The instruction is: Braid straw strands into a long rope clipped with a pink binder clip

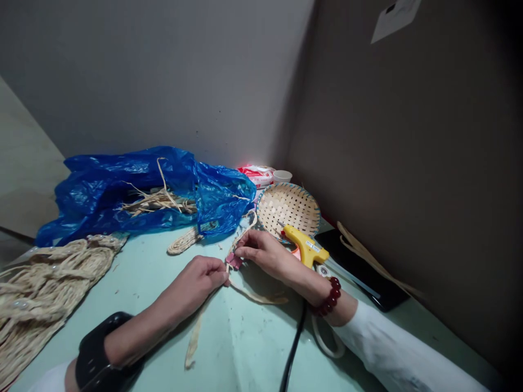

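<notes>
My left hand [202, 280] rests on the pale green table [253, 348], its fingers curled in a pinch on a flat straw strip [261, 298] that trails toward me. My right hand [261, 251] sits just beyond it, fingers pinched on a small pink clip [234, 261] fastened to the same strip. The two hands nearly touch at the clip. A red bead bracelet [329, 298] circles my right wrist and a black band [96, 351] my left forearm.
A yellow glue gun [305, 246] lies right of my right hand, its black cord [293, 348] running toward me. Behind it tilts a woven round basket [288, 209]. A blue plastic bag [134, 190] with straw fills the back left. Braided straw bundles [44, 283] lie at left.
</notes>
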The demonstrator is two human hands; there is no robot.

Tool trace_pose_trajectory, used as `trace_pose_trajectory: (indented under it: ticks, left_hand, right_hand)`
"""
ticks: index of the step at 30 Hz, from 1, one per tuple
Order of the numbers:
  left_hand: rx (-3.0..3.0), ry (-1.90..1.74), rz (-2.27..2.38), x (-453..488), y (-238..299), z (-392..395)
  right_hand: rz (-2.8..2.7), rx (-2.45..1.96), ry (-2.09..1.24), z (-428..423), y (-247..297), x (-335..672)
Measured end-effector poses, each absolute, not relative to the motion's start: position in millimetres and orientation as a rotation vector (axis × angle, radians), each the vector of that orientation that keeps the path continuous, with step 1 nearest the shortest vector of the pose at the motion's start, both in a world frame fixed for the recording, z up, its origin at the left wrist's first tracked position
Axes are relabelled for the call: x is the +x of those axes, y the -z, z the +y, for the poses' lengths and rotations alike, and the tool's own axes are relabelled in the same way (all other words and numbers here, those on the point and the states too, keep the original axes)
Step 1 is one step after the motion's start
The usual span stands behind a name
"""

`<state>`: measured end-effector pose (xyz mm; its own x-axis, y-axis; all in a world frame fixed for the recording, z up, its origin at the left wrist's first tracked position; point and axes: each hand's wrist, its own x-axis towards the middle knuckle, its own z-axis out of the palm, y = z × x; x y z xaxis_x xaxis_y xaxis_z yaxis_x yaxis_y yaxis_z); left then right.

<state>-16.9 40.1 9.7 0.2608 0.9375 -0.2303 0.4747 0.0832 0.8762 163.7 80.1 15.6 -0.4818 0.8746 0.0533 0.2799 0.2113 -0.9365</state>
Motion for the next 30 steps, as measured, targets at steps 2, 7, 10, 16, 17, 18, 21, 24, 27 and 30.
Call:
trace_pose_trajectory:
  ticks: [2, 7, 10, 16, 17, 18, 21, 24, 27, 30]
  left_hand:
    - [1.452, -0.595, 1.343, -13.0, -10.5, 32.5]
    - [1.269, -0.648, 1.326, -3.5, -12.3, 19.0]
    - [1.215, -0.68, 1.295, 2.4, -10.3, 17.5]
    - [1.269, -0.692, 1.299, 7.8, -3.4, 18.5]
    - [1.299, -0.685, 1.31, 8.1, -3.8, 17.9]
    - [1.337, -0.683, 1.326, 8.6, -4.9, 16.9]
    - [1.496, -0.722, 1.389, 11.9, -10.3, 11.2]
    - [1.656, -0.754, 1.461, 15.5, -14.8, 3.5]
    - [1.734, -0.708, 1.498, 13.4, -17.0, -3.0]
    - [1.75, -0.688, 1.55, 7.0, -19.5, -8.4]
  right_hand:
    - [-1.901, -1.119, -1.189, 71.6, -22.2, 169.5]
    - [-2.042, -1.414, -0.597, 36.2, -35.9, 180.6]
    - [-2.202, -1.398, -0.667, 16.4, -33.9, 176.9]
    - [-2.284, -1.268, -0.822, 14.3, -22.3, 169.9]
    - [-2.246, -1.241, -0.898, 17.3, -20.3, 170.3]
    - [-2.204, -1.214, -0.973, 20.4, -18.3, 170.8]
    - [-2.105, -1.2, -1.084, 27.6, -11.0, 170.6]
    - [-2.022, -1.261, -1.073, 29.7, -4.0, 167.4]
    - [-1.939, -1.301, -1.054, 27.6, -1.1, 164.9]
    - [-1.886, -1.302, -1.046, 24.5, -2.4, 164.7]
